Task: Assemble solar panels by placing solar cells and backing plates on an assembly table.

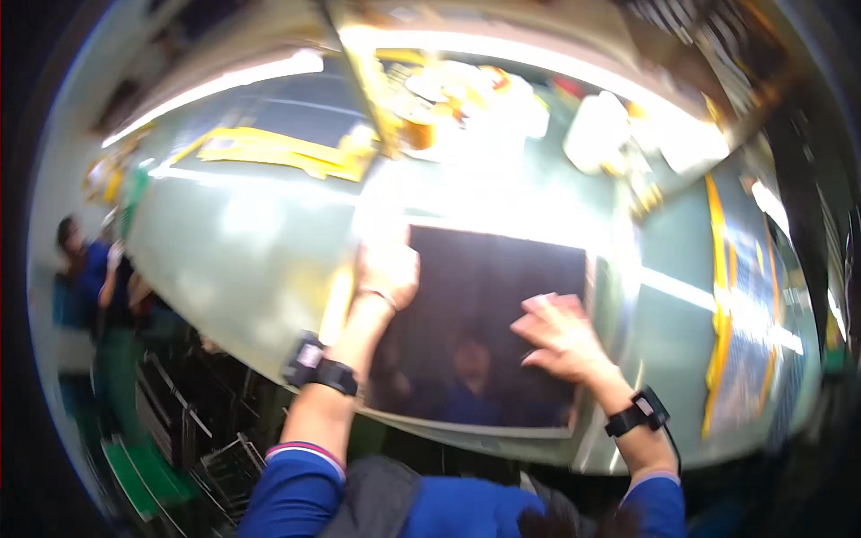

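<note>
A large dark glossy rectangular panel (484, 359) with a thin pale border lies on the table before me. My left hand (392, 272) is at its upper left edge with the fingers curled in. Glare and blur hide what that hand holds, if anything; a washed-out white patch lies just beyond it. Over the right part of the panel is my right hand (563, 336), its fingers spread and nothing in them. Whether it touches the surface, I cannot tell. Both wrists wear black straps with small devices.
The pale green table (251, 233) has bright reflections. Yellow-edged sheets (278, 151) lie at the far left, and a yellow-edged panel (740, 305) at the right. White containers (596, 133) stand at the back. A person in blue (94, 269) is at the far left, near a green stool (148, 480).
</note>
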The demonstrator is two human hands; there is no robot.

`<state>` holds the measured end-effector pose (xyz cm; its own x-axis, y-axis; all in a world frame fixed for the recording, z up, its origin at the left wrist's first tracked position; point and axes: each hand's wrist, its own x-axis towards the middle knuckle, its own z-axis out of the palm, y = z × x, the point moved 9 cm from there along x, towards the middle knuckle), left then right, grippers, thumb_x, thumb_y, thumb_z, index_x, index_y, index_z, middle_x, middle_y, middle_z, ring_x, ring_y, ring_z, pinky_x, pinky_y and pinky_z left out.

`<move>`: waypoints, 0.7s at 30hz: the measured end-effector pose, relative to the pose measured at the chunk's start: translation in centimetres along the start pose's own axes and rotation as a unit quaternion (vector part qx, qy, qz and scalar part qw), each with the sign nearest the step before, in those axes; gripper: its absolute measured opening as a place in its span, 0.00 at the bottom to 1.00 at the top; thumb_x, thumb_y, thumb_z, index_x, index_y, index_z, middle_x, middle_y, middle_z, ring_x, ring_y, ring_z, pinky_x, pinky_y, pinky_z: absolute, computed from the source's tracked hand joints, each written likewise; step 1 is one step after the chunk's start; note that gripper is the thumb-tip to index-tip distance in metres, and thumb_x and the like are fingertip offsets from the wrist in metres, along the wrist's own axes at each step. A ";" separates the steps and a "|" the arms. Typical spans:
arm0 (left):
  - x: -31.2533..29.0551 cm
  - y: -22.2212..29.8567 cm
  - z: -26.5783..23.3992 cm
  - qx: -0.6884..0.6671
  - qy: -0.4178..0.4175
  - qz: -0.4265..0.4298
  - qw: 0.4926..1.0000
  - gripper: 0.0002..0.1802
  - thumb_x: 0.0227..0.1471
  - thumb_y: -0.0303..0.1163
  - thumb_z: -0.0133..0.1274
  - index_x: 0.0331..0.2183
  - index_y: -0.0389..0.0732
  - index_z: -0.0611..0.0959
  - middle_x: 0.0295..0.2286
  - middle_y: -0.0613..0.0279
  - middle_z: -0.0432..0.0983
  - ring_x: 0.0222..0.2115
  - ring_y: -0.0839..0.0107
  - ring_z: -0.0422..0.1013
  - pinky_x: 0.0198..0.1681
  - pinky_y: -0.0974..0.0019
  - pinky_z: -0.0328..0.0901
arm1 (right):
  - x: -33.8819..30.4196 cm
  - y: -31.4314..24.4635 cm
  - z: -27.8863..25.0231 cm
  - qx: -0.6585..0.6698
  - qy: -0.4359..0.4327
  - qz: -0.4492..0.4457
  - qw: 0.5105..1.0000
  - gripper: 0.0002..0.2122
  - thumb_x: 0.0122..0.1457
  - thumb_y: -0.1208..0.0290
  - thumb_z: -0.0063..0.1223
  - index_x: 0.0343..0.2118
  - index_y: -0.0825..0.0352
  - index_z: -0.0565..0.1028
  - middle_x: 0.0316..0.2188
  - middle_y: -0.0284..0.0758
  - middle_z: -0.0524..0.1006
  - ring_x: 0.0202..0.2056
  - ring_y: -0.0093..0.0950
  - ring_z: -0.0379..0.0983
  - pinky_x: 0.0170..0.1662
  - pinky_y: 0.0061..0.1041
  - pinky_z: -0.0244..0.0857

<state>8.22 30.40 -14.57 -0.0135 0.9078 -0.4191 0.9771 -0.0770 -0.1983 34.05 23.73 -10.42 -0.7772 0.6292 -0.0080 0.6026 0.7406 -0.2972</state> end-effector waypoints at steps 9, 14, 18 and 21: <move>-4.4 -1.1 1.6 -0.160 0.261 -0.110 0.946 0.38 0.58 0.54 0.30 0.59 0.35 0.52 0.60 0.48 0.46 0.62 0.58 0.43 0.63 0.52 0.34 | -4.0 5.4 -2.4 -0.064 0.311 0.174 0.932 0.18 0.62 0.67 0.38 0.51 0.73 0.66 0.56 0.49 0.61 0.59 0.42 0.55 0.61 0.41 0.45; -19.7 -1.3 3.4 -0.321 0.395 0.028 0.860 0.39 0.56 0.44 0.44 0.59 0.34 0.50 0.60 0.43 0.41 0.62 0.54 0.39 0.63 0.51 0.37 | -8.3 -3.2 -4.3 0.069 0.293 0.178 0.937 0.18 0.62 0.67 0.39 0.50 0.73 0.67 0.55 0.48 0.62 0.58 0.42 0.57 0.61 0.40 0.47; -26.6 0.4 10.4 -0.263 0.214 0.139 0.931 0.50 0.48 0.45 0.53 0.60 0.33 0.44 0.61 0.45 0.37 0.63 0.55 0.35 0.64 0.56 0.33 | -9.5 -5.8 -1.4 0.156 0.224 0.198 0.941 0.17 0.61 0.68 0.40 0.50 0.73 0.67 0.55 0.48 0.63 0.57 0.41 0.58 0.60 0.40 0.49; -27.2 0.4 10.6 -0.245 0.177 0.148 0.942 0.50 0.43 0.39 0.56 0.60 0.33 0.47 0.61 0.47 0.40 0.62 0.56 0.39 0.64 0.57 0.36 | -9.7 -7.6 0.7 0.192 0.186 0.207 0.941 0.17 0.61 0.68 0.40 0.50 0.72 0.68 0.54 0.48 0.64 0.57 0.41 0.59 0.60 0.39 0.50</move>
<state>6.75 1.33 -12.61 0.2620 0.9637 -0.0520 0.9087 -0.2282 0.3496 36.87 11.86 -8.79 -0.3294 0.9372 0.1144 0.6747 0.3184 -0.6658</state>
